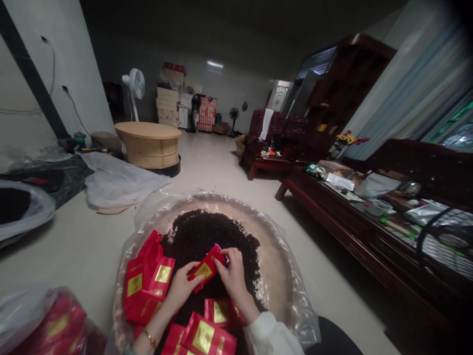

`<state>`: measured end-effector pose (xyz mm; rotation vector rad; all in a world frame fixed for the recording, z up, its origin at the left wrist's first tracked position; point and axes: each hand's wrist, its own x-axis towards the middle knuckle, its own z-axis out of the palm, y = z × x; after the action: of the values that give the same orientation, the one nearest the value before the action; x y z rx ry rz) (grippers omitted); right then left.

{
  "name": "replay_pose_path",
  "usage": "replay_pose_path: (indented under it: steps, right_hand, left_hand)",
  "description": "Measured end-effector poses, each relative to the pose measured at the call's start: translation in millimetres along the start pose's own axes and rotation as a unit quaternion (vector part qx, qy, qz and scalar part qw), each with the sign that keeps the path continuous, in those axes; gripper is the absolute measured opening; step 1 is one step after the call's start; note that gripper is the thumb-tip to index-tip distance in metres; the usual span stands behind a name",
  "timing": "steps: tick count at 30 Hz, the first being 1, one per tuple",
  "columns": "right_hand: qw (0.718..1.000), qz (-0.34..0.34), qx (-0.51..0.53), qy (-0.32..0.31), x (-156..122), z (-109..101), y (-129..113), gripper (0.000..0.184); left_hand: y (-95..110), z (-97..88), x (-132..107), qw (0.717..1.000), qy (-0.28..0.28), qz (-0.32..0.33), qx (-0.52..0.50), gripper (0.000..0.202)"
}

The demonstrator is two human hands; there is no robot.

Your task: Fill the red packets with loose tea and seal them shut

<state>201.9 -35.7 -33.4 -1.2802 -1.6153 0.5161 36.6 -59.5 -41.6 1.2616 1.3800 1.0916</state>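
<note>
Between my two hands is a small red packet [207, 266] with a gold label, held tilted above a heap of dark loose leaves [207, 224]. My left hand [186, 280] grips its lower left end, thumb on the front. At the packet's upper right end, my right hand [232, 268] pinches the edge, where a bit of purple shows. The heap lies in a wide round tray [279, 266] lined with clear plastic. More red packets [142, 283] are piled on the tray's left side, and others [209, 335] lie at its near edge.
A plastic bag of red packets [55, 325] stands at the lower left. Another plastic-lined container [37, 217] with dark contents is at the far left. A cluttered dark wooden bench [332, 217] runs along the right. A round wooden table [148, 130] stands behind.
</note>
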Motion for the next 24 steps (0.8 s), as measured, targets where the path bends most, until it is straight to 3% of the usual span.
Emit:
replay_pose_path:
  steps: [2,7,10,14,20,22,24]
  right_hand:
    - [0.997,-0.036,-0.061,0.004,2,-5,-3,0.004]
    - [0.975,-0.169,-0.142,-0.012,2,-8,-9,0.007]
    - [0.965,-0.212,-0.139,-0.065,0,-5,-11,0.014]
    - [0.977,-0.137,-0.092,-0.133,1,-7,-14,0.011]
    - [0.968,-0.058,0.016,-0.245,14,-15,-24,0.005]
    - [0.96,-0.04,0.032,-0.276,19,-15,-26,0.009]
    - [0.958,-0.028,0.039,-0.281,21,-12,-26,0.013]
  left_hand:
    - [-5,1.7,1,1.0,0.001,0.01,0.006,0.03]
    - [-14,3.0,4,0.997,-0.045,0.02,0.058,0.029]
    - [-11,3.6,3,0.99,-0.07,0.026,0.116,0.034]
    - [-1,3.0,0,0.98,-0.064,0.041,0.184,0.054]
    - [8,-1.8,6,0.977,-0.194,0.009,0.09,0.058]
    - [7,-3.4,8,0.974,-0.177,0.017,0.144,0.066]
    - [4,-3.4,8,0.961,-0.104,0.072,0.248,0.072]
